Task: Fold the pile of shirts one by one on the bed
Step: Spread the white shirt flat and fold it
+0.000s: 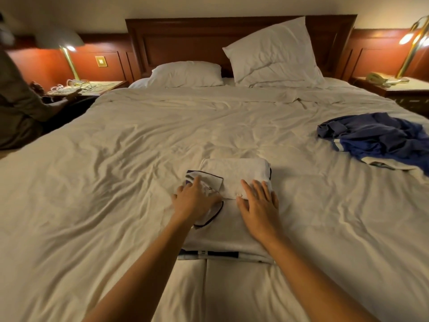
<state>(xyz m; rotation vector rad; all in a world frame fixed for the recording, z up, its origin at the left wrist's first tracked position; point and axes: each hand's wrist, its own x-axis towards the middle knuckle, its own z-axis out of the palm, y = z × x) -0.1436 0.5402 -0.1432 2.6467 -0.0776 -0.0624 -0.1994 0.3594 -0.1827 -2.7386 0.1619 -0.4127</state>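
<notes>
— Where are the hands?

— Both lie flat on the white shirt (234, 173). The left hand (193, 201) rests on the dark-trimmed collar area with its fingers straight, gripping nothing. The right hand (258, 205) presses the cloth just beside it, fingers spread.

— And the shirt itself?

— It lies partly folded near the foot of the bed (116, 170), about midway across. Its far part is doubled over, and a dark striped edge shows nearest the person.

— Any others?

— A crumpled blue shirt (380, 138) lies well apart toward the right edge, with some white cloth under it.

— Further out?

— A flat pillow (185, 74), and a second pillow (274, 54) propped against the wooden headboard (185, 40). A lit lamp (67, 49) stands on the left. Another person (18, 101) sits at the far left.
</notes>
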